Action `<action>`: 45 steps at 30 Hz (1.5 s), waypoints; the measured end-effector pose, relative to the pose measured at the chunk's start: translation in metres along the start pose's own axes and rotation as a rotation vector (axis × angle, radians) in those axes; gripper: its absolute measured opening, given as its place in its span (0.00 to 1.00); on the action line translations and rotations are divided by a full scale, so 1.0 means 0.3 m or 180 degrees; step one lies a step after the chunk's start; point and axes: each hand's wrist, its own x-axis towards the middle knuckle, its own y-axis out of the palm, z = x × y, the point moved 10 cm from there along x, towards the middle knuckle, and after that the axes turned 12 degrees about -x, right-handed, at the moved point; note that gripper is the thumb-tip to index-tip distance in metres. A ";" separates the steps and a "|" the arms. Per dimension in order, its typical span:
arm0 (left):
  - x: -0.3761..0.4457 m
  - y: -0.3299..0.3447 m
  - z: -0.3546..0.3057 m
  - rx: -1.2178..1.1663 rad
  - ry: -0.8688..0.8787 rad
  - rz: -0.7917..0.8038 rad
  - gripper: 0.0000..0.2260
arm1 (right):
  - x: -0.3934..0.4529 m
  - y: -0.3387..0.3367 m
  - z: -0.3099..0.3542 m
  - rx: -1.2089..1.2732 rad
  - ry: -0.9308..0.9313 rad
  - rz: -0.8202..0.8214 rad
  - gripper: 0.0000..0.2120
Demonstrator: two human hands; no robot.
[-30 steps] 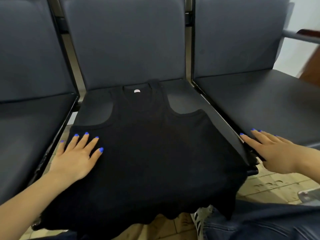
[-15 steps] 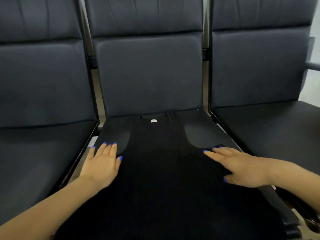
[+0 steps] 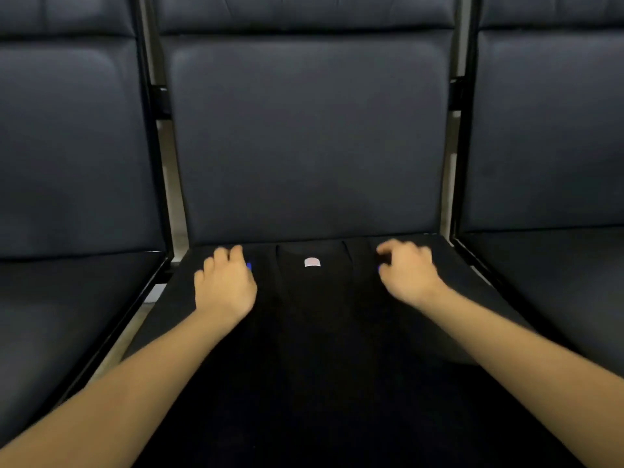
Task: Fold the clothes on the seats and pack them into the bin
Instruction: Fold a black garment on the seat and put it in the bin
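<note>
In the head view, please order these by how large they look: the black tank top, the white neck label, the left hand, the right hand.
1. black tank top
2. left hand and right hand: they look alike, so I do not rank them
3. white neck label

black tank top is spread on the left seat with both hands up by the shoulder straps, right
Not quite. The black tank top lies on the middle seat, not the left one, as the head view shows. The left hand and right hand are indeed up by the shoulder straps, either side of the white label.
</note>
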 end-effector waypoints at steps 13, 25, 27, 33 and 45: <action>0.328 0.089 -0.042 -0.0518 0.0450 0.0960 0.13 | 0.377 0.075 0.061 -0.0138 -0.0124 0.1153 0.16; 0.305 -0.281 -0.176 -0.1909 0.0310 -0.0183 0.03 | 0.280 -0.365 0.009 0.0634 -0.0053 -0.0487 0.03; 0.233 -0.366 -0.207 -0.2139 0.0382 -0.0207 0.04 | 0.183 -0.454 0.025 0.0578 -0.0262 -0.0506 0.07; -0.063 -0.621 -0.279 -0.2369 0.0771 -0.0032 0.07 | -0.177 -0.672 0.071 0.0395 -0.0863 -0.0122 0.03; -0.590 -0.812 -0.219 -0.2417 0.1368 0.0385 0.04 | -0.723 -0.703 0.079 0.0712 -0.1614 0.0697 0.06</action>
